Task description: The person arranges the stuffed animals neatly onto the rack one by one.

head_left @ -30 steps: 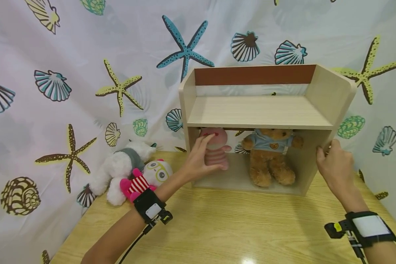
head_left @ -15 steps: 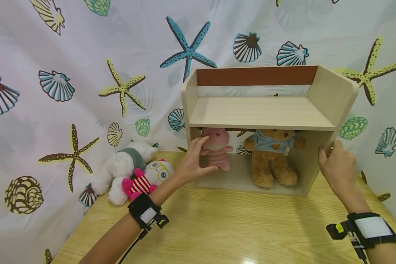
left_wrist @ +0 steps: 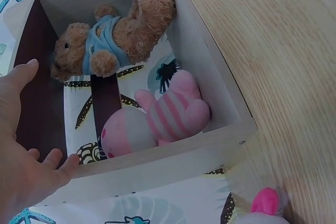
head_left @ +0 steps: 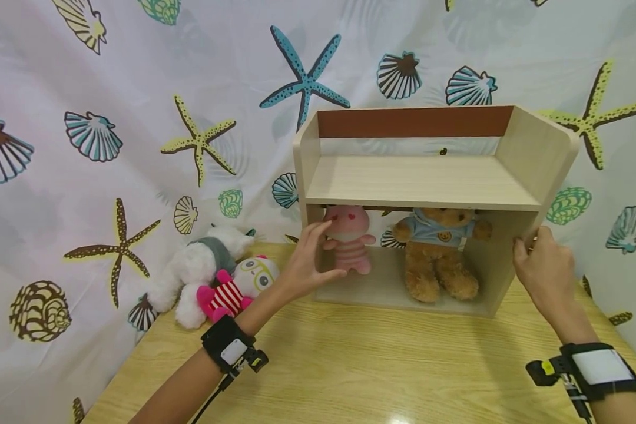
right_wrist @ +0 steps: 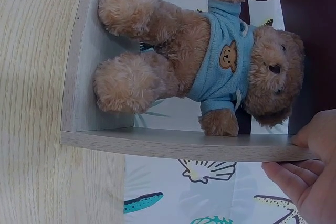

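Note:
A pink striped plush toy (head_left: 350, 238) with heart-shaped eyes stands in the lower left of a small wooden shelf (head_left: 424, 179). Beside it on the right sits a brown teddy bear (head_left: 437, 256) in a blue hoodie, its head partly hidden by the middle board. My left hand (head_left: 307, 259) is at the shelf's left side panel, fingers and thumb spread apart, with nothing between them. In the left wrist view, its fingertips (left_wrist: 68, 165) reach that panel's edge. My right hand (head_left: 546, 271) grips the right side panel, thumb on the inner face and fingers outside.
On the wooden table (head_left: 381, 359), left of the shelf, lie a white fluffy plush toy (head_left: 191, 277) and a pink-and-white plush toy (head_left: 238, 288) with yellow glasses. A curtain (head_left: 148, 65) printed with starfish and shells hangs behind.
My left hand has drawn back left from the pink plush toy, which now shows more fully and stands in the shelf. My right hand keeps its grip on the side panel.

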Demonstrator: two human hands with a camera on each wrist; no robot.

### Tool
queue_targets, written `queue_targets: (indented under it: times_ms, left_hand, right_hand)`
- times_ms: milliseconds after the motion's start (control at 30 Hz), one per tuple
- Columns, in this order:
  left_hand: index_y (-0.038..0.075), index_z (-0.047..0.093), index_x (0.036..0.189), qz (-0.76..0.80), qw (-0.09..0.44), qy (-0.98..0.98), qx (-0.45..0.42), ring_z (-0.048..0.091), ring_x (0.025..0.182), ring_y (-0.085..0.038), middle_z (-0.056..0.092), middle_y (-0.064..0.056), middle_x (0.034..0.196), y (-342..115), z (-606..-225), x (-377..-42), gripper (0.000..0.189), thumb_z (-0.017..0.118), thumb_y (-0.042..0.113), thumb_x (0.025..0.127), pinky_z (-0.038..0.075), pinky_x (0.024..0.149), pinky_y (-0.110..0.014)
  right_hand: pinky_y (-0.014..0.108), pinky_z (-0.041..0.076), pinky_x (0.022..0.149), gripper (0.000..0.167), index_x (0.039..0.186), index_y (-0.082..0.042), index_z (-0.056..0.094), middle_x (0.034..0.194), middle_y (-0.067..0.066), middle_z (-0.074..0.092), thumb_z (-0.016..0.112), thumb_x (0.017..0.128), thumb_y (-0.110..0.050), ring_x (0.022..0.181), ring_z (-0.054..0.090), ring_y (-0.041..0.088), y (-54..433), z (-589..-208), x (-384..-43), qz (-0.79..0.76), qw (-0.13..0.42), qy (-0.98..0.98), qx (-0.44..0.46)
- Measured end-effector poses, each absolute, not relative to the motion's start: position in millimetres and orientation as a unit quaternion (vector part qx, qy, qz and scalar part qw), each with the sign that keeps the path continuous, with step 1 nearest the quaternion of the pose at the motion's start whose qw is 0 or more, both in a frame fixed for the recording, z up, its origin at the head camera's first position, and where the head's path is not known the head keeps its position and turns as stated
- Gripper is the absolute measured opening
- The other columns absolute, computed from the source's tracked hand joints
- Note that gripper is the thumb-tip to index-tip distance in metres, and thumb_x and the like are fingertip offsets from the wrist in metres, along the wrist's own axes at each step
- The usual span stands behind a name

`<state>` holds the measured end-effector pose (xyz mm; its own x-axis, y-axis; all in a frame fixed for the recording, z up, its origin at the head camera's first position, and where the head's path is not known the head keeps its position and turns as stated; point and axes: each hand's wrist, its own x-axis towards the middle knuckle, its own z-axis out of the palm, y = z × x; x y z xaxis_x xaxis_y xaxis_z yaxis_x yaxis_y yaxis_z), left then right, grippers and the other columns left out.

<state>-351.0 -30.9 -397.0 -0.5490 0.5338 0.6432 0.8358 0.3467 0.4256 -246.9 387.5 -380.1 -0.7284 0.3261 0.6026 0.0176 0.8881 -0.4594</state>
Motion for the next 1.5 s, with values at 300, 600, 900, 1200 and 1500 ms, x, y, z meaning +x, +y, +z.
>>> queue_targets:
  times_ms: [300,600,900,1200,1500]
  left_hand:
    - [0.003,0.033,0.15,-0.373,0.215,-0.793,-0.431,0.042,0.13,-0.033,0.034,-0.021,0.146,-36,-399,-347,0.097,0.09,0.021,0.075,0.037,0.108,-0.044]
    - [0.001,0.035,0.149,-0.373,0.229,-0.793,-0.424,0.039,0.133,-0.032,0.036,-0.022,0.147,-43,-402,-345,0.096,0.091,0.019,0.073,0.034,0.11,-0.045]
    - [0.001,0.034,0.15,-0.387,0.203,-0.804,-0.403,0.037,0.135,-0.035,0.032,-0.022,0.15,-51,-404,-341,0.095,0.089,0.019,0.076,0.041,0.103,-0.049]
    - [0.002,0.032,0.151,-0.405,0.188,-0.799,-0.402,0.045,0.126,-0.038,0.031,-0.021,0.15,-61,-414,-342,0.094,0.088,0.017,0.077,0.046,0.098,-0.051]
    - [-0.002,0.036,0.147,-0.405,0.198,-0.81,-0.376,0.044,0.125,-0.042,0.036,-0.025,0.147,-80,-425,-346,0.09,0.089,0.013,0.076,0.045,0.096,-0.057]
  right_hand:
    - [0.04,0.043,0.036,0.036,0.113,0.024,0.047,0.092,0.046,0.058,0.053,0.1,-0.01,0.067,0.063,0.056,389,-381,-248,0.212,0.355,-0.905,-0.099]
    - [0.039,0.04,0.035,0.034,0.109,0.023,0.049,0.088,0.045,0.059,0.055,0.099,-0.009,0.063,0.061,0.055,390,-382,-249,0.206,0.364,-0.903,-0.098]
    - [0.031,0.037,0.035,0.035,0.111,0.023,0.048,0.089,0.045,0.058,0.054,0.099,-0.008,0.062,0.062,0.053,390,-381,-249,0.21,0.357,-0.905,-0.093]
    - [0.034,0.04,0.034,0.036,0.112,0.025,0.047,0.09,0.047,0.057,0.054,0.099,-0.008,0.064,0.062,0.056,389,-380,-250,0.21,0.357,-0.906,-0.091]
    - [0.036,0.042,0.035,0.037,0.114,0.024,0.046,0.091,0.048,0.057,0.052,0.099,-0.009,0.066,0.063,0.056,389,-380,-246,0.216,0.35,-0.907,-0.09]
